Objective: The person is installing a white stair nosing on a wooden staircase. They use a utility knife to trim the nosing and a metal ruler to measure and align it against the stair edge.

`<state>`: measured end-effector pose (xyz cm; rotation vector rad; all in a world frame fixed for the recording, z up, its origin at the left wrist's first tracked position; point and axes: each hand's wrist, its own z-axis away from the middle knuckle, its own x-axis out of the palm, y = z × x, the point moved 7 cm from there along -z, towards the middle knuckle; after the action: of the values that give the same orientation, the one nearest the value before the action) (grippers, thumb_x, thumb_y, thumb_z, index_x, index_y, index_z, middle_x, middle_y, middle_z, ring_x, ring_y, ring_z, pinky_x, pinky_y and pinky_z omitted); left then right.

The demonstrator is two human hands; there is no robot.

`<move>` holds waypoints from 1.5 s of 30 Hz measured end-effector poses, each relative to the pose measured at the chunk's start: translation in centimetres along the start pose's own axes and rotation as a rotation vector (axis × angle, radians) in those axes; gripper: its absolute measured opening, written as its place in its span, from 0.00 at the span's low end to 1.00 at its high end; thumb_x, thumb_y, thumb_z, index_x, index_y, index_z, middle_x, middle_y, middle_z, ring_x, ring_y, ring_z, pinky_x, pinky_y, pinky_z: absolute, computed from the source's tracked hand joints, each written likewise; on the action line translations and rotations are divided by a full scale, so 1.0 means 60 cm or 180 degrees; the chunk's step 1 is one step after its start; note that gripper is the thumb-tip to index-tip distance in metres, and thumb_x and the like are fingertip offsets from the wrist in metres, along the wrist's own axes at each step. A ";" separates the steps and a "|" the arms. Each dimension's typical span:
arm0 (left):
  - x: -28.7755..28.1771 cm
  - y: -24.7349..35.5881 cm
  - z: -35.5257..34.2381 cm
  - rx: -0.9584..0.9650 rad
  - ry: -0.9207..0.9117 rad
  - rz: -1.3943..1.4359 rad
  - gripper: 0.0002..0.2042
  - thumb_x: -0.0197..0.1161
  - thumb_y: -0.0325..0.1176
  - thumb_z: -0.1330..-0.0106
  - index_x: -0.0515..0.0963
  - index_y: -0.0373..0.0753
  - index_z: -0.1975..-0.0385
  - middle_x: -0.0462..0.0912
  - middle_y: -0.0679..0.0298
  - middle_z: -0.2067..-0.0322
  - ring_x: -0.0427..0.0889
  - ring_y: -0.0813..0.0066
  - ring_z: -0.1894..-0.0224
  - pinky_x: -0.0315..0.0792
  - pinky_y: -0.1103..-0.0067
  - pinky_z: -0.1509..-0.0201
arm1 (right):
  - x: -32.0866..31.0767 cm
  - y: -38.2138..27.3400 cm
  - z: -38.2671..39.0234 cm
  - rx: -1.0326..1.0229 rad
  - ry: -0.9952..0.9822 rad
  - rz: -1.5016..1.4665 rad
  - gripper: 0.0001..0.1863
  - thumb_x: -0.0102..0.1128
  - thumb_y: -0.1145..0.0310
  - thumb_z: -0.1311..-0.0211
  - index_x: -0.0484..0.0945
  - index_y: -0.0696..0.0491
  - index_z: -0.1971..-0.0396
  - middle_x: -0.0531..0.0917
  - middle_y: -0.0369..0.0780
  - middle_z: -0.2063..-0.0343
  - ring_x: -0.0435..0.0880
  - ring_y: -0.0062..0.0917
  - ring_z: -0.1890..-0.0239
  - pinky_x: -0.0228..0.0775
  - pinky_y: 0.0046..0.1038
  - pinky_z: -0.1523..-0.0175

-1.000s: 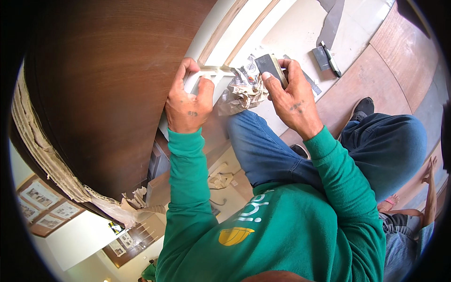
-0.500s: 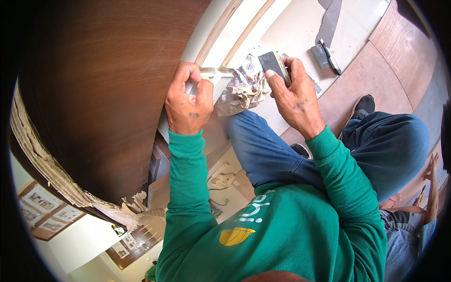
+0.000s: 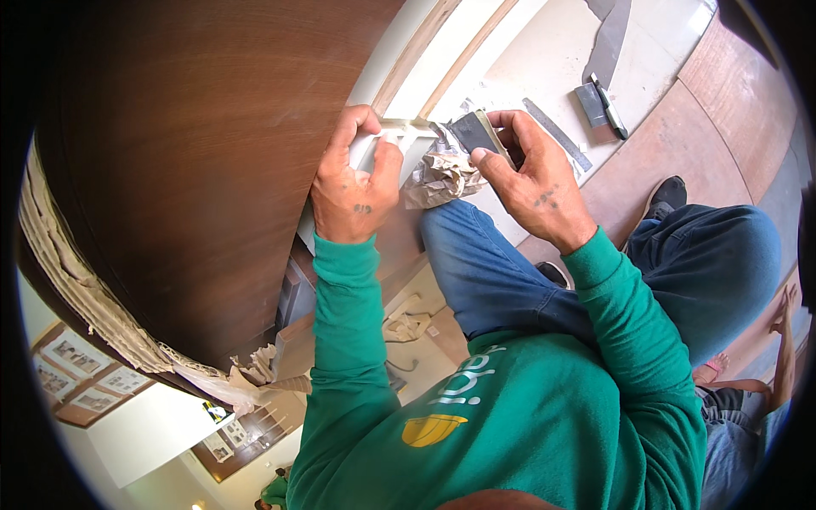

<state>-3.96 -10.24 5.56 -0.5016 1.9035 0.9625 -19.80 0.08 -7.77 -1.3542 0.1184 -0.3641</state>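
Observation:
My left hand is closed on a narrow white frame piece, thumb and index finger at its edge beside the large brown wooden panel. My right hand holds a flat dark rectangular block with a pale side, thumb on its near face and fingers behind. Crumpled paper lies between my hands, just below the block. A metal ruler lies to the right of my right hand, partly hidden by it.
A grey flat tool and a black slim tool lie on the pale board. My bent knees are below. Another person is at lower right. Torn cardboard edges the panel at left.
The block in my right hand has tipped and moved left and down, toward the white piece and paper. My left hand keeps its grip. The whole view has shifted slightly right.

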 end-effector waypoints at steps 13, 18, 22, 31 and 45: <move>-0.009 -0.022 0.015 -0.0606 -0.0284 0.0638 0.12 0.69 0.30 0.26 0.77 0.40 0.47 0.81 0.60 0.56 0.81 0.70 0.48 0.73 0.77 0.39 | 0.017 0.009 -0.001 0.0689 -0.0367 -0.2607 0.14 0.71 0.71 0.26 0.82 0.55 0.45 0.89 0.35 0.56 0.87 0.14 0.55 0.80 0.19 0.47; -0.010 -0.040 0.012 -0.0025 -0.0391 0.0894 0.19 0.69 0.34 0.23 0.75 0.33 0.38 0.85 0.58 0.49 0.83 0.68 0.44 0.73 0.74 0.32 | 0.014 -0.030 0.018 -0.0202 0.0298 -0.1234 0.19 0.71 0.68 0.25 0.81 0.60 0.41 0.89 0.38 0.56 0.88 0.17 0.56 0.82 0.22 0.50; 0.008 -0.075 0.019 -0.0587 -0.0512 0.0894 0.20 0.71 0.34 0.24 0.76 0.32 0.39 0.84 0.55 0.46 0.82 0.65 0.41 0.73 0.72 0.30 | 0.044 -0.110 0.039 -0.1714 0.0877 0.1048 0.18 0.74 0.73 0.34 0.87 0.55 0.45 0.88 0.41 0.62 0.90 0.28 0.61 0.83 0.30 0.56; -0.017 -0.028 0.010 0.0493 0.0033 -0.0148 0.23 0.73 0.37 0.24 0.76 0.33 0.37 0.87 0.54 0.51 0.87 0.64 0.47 0.79 0.72 0.40 | 0.066 -0.122 0.044 -0.1965 0.1252 0.0899 0.16 0.76 0.78 0.42 0.89 0.52 0.54 0.83 0.41 0.64 0.86 0.36 0.64 0.80 0.36 0.60; 0.005 -0.079 0.026 -0.0647 -0.0428 0.0681 0.26 0.71 0.30 0.31 0.79 0.29 0.34 0.92 0.50 0.52 0.91 0.63 0.50 0.83 0.71 0.45 | 0.086 -0.114 0.007 -0.1981 -0.0026 0.0861 0.29 0.73 0.77 0.44 0.84 0.51 0.39 0.79 0.48 0.56 0.84 0.43 0.57 0.81 0.40 0.55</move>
<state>-0.08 -11.86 2.87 -0.3445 1.7722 1.3057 -16.11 -2.37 -0.43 -1.9239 0.4302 -0.0891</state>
